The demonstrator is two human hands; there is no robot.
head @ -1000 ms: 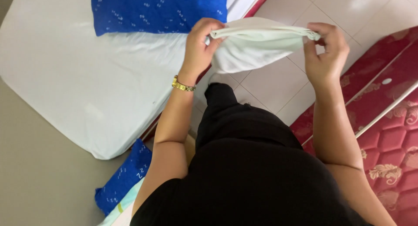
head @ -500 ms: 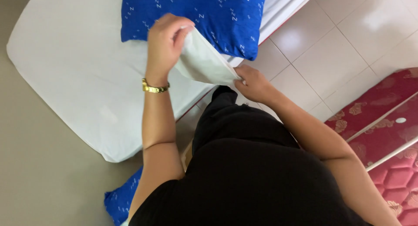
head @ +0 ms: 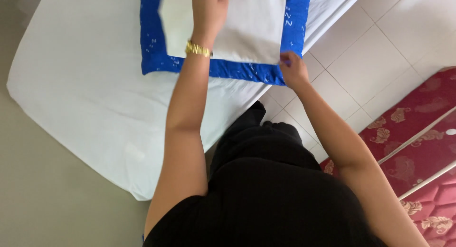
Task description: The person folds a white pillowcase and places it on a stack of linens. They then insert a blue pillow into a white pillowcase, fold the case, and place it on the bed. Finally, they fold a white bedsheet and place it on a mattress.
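- At the far left we see the bed [head: 85, 99], its white sheet pulled smooth, with a grey floor [head: 38, 199] beside it.
- On the bed lies a blue pillow [head: 152, 57], flat, and on top of it the white cloth [head: 251, 28], a folded piece that covers most of the blue and leaves a border showing at the left and near edges.
- Our left hand [head: 209, 9] rests palm down on the cloth, a gold bracelet [head: 198, 49] at the wrist; the fingers run off the top of the view, so we cannot tell whether they are spread or pressed together.
- Our right hand [head: 292, 68] is at the cloth's near right corner, by the bed's edge; the fingers look curled onto the corner, perhaps pinching it, though the view is too poor to be sure.
- We judge the cloth to be light, soft and limp: it will sag and crease if lifted by one point, and may slide on the pillow beneath.
- The best hold, we think, is by two corners or along a folded edge, with a flat palm to keep the rest in place.
- To the right are a pale tiled floor [head: 394, 52] and a red patterned mattress [head: 427, 147], well apart from the cloth.
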